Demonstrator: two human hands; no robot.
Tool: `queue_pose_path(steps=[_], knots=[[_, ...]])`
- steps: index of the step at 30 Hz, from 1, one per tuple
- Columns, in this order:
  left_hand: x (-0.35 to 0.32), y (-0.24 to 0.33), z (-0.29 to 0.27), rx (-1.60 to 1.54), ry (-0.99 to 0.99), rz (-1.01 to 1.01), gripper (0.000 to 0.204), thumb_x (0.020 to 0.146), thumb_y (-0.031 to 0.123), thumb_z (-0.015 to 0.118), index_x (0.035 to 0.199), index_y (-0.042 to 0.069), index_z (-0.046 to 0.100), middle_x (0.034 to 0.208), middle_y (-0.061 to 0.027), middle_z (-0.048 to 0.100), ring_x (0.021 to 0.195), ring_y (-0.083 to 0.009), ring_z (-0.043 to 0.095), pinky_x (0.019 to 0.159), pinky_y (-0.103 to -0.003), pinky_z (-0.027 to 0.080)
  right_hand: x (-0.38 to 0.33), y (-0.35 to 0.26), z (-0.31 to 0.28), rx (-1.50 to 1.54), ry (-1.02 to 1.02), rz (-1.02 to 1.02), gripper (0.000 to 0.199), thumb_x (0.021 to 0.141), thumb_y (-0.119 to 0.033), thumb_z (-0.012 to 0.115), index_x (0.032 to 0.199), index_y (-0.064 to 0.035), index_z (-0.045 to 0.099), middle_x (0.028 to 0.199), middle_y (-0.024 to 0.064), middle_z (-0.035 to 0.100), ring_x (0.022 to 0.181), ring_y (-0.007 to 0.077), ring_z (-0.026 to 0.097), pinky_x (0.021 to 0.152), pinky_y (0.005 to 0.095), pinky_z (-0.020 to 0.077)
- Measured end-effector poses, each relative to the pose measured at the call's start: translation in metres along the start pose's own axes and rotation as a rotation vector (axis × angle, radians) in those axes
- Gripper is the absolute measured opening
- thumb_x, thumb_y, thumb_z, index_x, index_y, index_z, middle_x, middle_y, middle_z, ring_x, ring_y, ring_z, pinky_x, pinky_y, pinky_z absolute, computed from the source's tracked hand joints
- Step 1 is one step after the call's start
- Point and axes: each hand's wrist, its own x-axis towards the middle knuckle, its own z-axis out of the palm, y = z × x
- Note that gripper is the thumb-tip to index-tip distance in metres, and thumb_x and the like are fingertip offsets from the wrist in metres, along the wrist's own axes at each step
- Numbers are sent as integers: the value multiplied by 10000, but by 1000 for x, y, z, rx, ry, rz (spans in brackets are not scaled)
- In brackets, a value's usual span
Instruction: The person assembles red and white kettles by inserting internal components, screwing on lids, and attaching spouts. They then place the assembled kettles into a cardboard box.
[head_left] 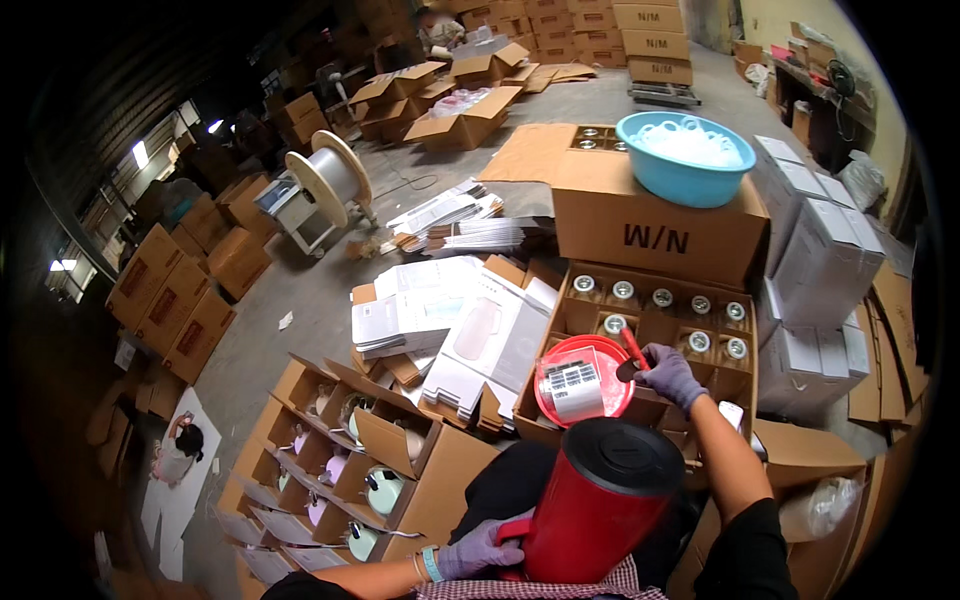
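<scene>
A large red mug (610, 510) with a black lid stands upright close to my body. My left hand (482, 550), in a thin purple glove, is closed around its handle. Ahead of it, a round red tub (608, 357) rests on the open bottle carton, with a sheet of labels (574, 388) lying on top. Over the tub's right edge, my gloved right hand (672, 378) pinches a slim red tool (633, 347). A small dark round part shows beside those fingertips; I cannot tell what it is.
Silver-capped bottles stand in the divided carton (640, 275). A blue basin (685, 170) of clear rings sits behind it. At left, another divided carton (420, 500) holds pastel mugs. Flattened white boxes (480, 335) lie between, and white cartons (820, 250) are stacked right.
</scene>
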Motion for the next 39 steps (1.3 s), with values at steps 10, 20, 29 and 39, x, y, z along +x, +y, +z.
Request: queue_pose_path(steps=[10,20,29,39], knots=[[24,1,10,126,-398,8,757,766,522,805,1276,10,580,1259,-37,616,1155,-137,561,1034,-313,406,-225,-147,-154,321,-158,-703,436,883,-371,724,1125,-24,617,1205,156,602,1147,283,585,986,392,468],[39,-4,26,208,-590,103,738,727,509,833,1190,-33,642,1140,-63,689,1038,-148,636,959,-295,467,-356,-223,-173,-724,126,-1210,378,740,-185,777,1104,-139,683,1237,133,604,1083,338,619,862,437,561],[41,18,33,302,-782,49,934,686,477,861,1369,-67,531,1273,-94,651,1134,-172,617,1039,-314,431,-382,-256,-147,-594,79,-1136,451,787,-194,738,1225,-142,645,1126,142,621,985,310,668,815,380,591],[-62,-23,57,980,-229,726,703,817,314,791,1383,-6,522,1581,-190,303,1401,-282,403,1151,-368,317,-315,-188,-134,-763,-344,107,274,711,-361,700,738,-89,720,742,123,693,768,280,688,742,379,547]])
